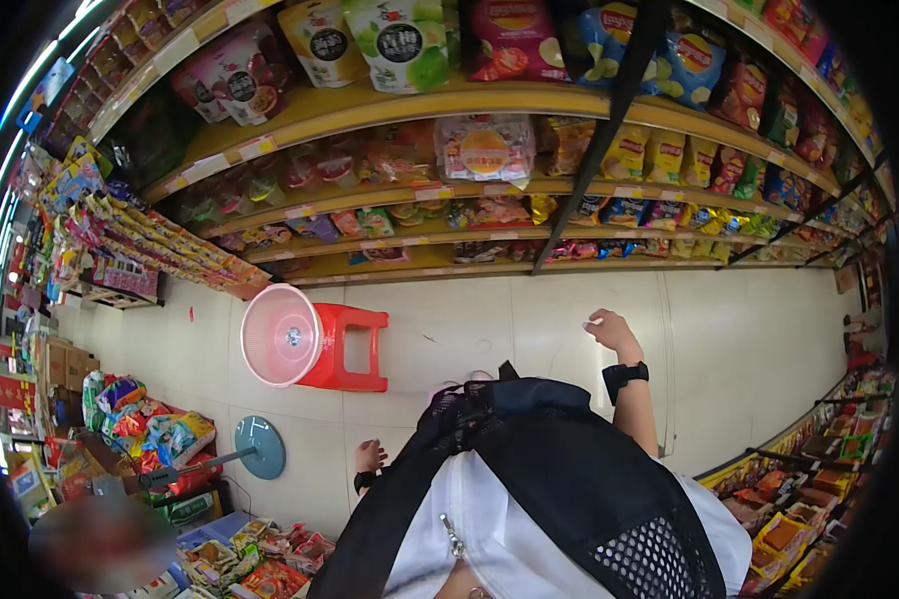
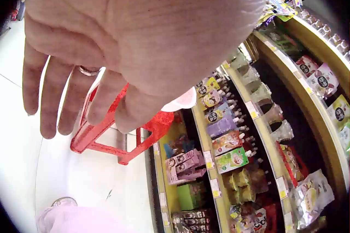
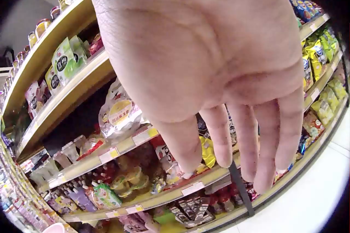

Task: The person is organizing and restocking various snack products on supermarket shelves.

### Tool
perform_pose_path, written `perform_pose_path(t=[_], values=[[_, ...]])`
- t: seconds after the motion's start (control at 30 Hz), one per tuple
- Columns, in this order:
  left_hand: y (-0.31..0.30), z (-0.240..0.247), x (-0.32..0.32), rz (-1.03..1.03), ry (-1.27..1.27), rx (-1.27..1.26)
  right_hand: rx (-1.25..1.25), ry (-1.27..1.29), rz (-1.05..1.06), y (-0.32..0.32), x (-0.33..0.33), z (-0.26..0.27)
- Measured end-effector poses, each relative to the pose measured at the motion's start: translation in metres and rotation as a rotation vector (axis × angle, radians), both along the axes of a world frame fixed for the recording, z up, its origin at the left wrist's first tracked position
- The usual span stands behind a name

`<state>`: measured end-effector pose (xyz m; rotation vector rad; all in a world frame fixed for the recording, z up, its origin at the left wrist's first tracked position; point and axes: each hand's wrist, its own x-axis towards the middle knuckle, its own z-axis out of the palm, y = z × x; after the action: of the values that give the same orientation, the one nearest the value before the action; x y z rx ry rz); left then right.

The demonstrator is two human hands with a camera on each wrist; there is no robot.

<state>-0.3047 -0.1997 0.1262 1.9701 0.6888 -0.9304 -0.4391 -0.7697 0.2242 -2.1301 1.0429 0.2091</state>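
Both hands are held out over the floor and hold nothing. My left hand (image 1: 371,456) is low in the head view, beside the body; in the left wrist view the same hand (image 2: 142,36) shows its palm and hanging fingers, with a ring on one of them. My right hand (image 1: 612,331), a black band at its wrist, is out to the right in front of the shelves; in the right wrist view its palm (image 3: 202,42) fills the upper middle, fingers loosely extended and touching nothing.
Snack shelves (image 1: 449,103) curve across the front. A pink basin (image 1: 282,335) sits by a red stool (image 1: 355,347) on the pale floor (image 1: 449,319). At left stand a round blue-grey base (image 1: 260,447) with a pole and piled snack bags (image 1: 160,429). More packets (image 1: 799,519) lie at lower right.
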Motion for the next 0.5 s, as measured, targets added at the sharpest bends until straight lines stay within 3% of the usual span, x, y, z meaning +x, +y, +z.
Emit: perform_pose_path(t=[0.23,0.5], values=[[0.010,0.002,-0.018,0.156,-0.054,0.005,0.012,0.033,0.191,-0.002,0.035,-0.009],[0.025,0.011,-0.056,0.221,-0.062,0.063,0.112,0.064,0.250,0.015,0.088,-0.007]])
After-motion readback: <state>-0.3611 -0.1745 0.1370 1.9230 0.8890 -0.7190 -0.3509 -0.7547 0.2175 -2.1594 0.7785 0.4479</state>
